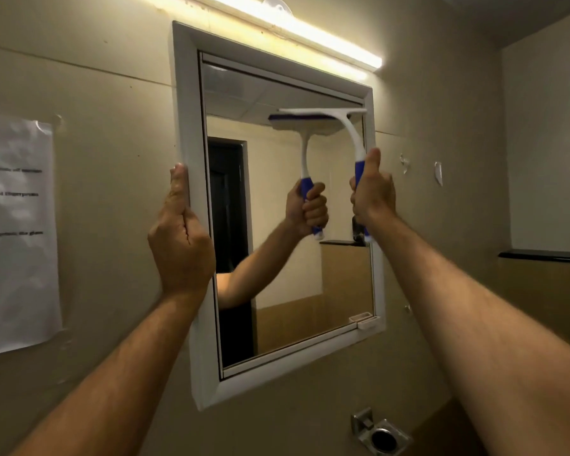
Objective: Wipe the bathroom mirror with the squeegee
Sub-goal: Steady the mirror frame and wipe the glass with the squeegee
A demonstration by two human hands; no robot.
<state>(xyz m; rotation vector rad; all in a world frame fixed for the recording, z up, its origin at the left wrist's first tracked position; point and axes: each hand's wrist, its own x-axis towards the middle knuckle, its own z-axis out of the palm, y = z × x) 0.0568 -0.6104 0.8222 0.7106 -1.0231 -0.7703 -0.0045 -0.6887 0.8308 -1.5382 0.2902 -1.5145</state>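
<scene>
A white-framed mirror (191, 103) hangs on the beige wall. My left hand (180, 238) grips the frame's left edge, thumb up along it. My right hand (374, 192) is closed around the blue handle of a white squeegee (352, 133). Its blade lies flat against the glass in the upper right part of the mirror, roughly level, close to the right frame. The glass reflects the squeegee and my right hand and arm.
A lit tube lamp (310, 28) runs above the mirror. A paper notice (17, 232) is taped to the wall at left. A metal holder (380, 434) sits below the mirror. A dark ledge (543, 255) juts from the right wall.
</scene>
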